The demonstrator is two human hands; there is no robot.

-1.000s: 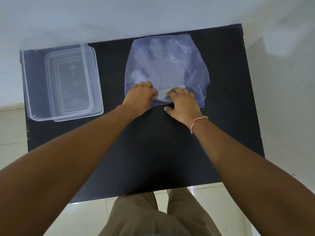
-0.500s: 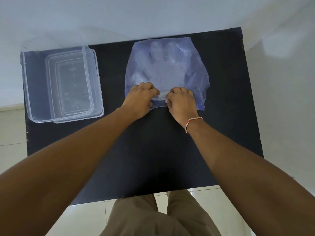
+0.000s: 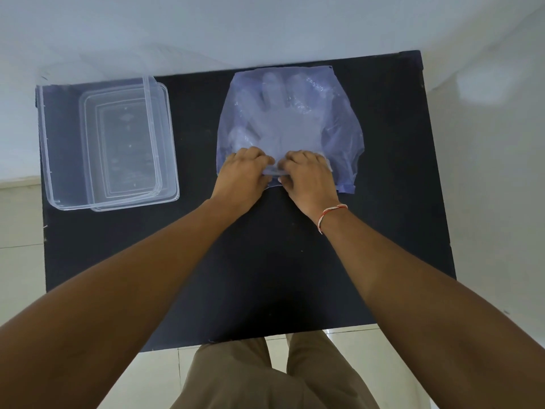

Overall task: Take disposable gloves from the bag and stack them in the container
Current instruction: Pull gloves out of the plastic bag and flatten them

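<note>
Table [image 3: 383,231]: black rectangular top, seen from above; it carries every item listed below.
Container [image 3: 53,160]: clear plastic, rectangular, open side up, at the far left of the table. No glove is visible inside it.
Lid [image 3: 168,149]: clear, lying under or against the container's right side; which one cannot be determined.
Bag [image 3: 345,137]: translucent bluish plastic, lying flat at the far centre of the table, well apart from the container. Its mouth faces the person.
Gloves [image 3: 280,122]: clear disposable stack inside the bag, fingers pointing away from the person, cuffs toward the bag's mouth.
Left hand [image 3: 244,178]: knuckles up at the bag's near edge, fingers curled and pinching the plastic there.
Right hand [image 3: 309,178]: just beside the left hand, fingers curled and pinching the same near edge.
Wrist thread [image 3: 330,214]: red and white, around the right wrist.
</note>
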